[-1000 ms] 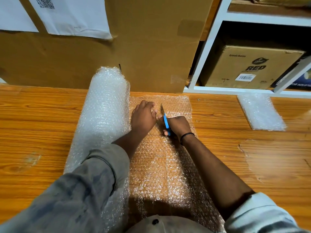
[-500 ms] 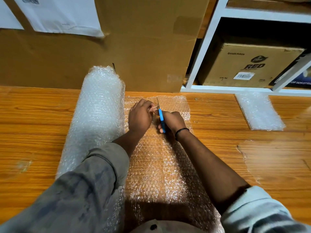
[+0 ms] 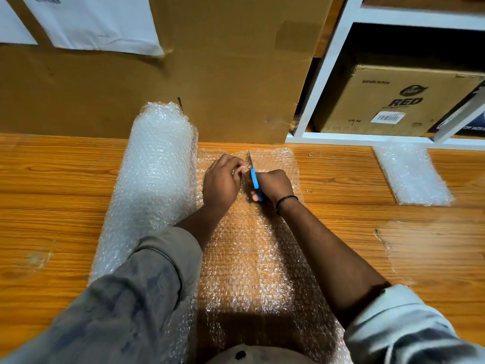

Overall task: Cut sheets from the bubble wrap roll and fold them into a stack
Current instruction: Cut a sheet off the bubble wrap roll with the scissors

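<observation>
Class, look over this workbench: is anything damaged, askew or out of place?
Yes: the tabletop has a ragged, peeling-looking patch right of the sheet being cut, and a pale scuff near its left edge.

wooden table (image 3: 52, 195), orange-brown grain running left-right, pale scuff (image 3: 39, 258) near the left side, chipped spot (image 3: 381, 237) on the right. big cardboard box (image 3: 223, 74) stands upright along the table's far edge, brown tape patch (image 3: 294, 35) near its top right. two white paper sheets on its face: one (image 3: 99, 19) with faint print, one (image 3: 13, 22) cut off by the left frame edge. white shelf unit (image 3: 328, 74) just right of it; lower bay holds a carton (image 3: 367, 106) printed "red" with a barcode label (image 3: 387, 118), dark blue box (image 3: 472, 127) beside it, mostly out of frame
</observation>
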### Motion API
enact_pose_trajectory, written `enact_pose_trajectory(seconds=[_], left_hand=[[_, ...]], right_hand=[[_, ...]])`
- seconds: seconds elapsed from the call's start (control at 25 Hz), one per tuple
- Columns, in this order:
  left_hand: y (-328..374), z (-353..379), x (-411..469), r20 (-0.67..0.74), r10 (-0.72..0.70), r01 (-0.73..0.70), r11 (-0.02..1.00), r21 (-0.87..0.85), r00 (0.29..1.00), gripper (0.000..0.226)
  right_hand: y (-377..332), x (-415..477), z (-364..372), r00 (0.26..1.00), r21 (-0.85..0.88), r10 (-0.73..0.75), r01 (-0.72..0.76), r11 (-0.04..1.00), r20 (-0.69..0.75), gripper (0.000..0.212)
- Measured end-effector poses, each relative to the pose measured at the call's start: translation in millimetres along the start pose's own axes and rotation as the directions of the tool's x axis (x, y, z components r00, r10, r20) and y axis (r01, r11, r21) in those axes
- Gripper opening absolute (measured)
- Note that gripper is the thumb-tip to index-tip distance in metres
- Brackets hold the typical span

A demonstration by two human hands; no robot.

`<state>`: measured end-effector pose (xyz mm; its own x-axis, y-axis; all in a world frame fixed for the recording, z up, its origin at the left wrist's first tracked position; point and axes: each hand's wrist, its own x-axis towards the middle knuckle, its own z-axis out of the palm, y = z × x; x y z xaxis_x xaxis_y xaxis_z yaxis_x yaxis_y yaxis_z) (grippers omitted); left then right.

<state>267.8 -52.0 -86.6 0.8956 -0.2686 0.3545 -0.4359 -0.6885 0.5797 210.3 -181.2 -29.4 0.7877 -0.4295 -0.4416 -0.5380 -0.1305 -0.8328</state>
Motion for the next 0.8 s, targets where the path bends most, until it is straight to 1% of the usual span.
enact_pose_trajectory(seconds=[0.12, 0.24, 0.32, 0.48, 0.8], left_hand=[[1.0, -1.3, -0.6, -0.004, -0.002, 0.002, 1.000, -0.002, 1.000, 0.030], [1.9, -1.9, -1.0, -0.010, 0.004, -0.004, 1.000, -0.004, 1.000, 0.029], [2.4, -2.0, -1.3, -0.024, 0.013, -0.013, 1.000, -0.018, 1.000, 0.023], [1.7, -2.0, -1.4, -0.047, 0.032, -0.034, 0.998, -0.044, 0.998, 0.015], [1.8, -1.1, -1.0, -0.012, -0.008, 0.008, 1.000, -0.023, 1.000, 0.022]], right_hand=[[-6.1, -1.8, -2.3, 1.000, 0.077, 0.007, -0.010, 0.997, 0.028, 0.038], [-6.2, 2.1, -2.0, 1.000, 0.032, -0.007, 0.007, 0.999, 0.005, 0.040], [-4.1, 8.1, -0.9, 1.000, -0.016, -0.016, 0.016, 1.000, -0.014, 0.039], [-4.6, 17.3, -0.1, 0.999, -0.067, 0.010, -0.012, 0.998, -0.035, 0.045], [-7.9, 23.2, -4.2, 1.000, -0.072, -0.004, 0.002, 0.997, -0.016, 0.047]])
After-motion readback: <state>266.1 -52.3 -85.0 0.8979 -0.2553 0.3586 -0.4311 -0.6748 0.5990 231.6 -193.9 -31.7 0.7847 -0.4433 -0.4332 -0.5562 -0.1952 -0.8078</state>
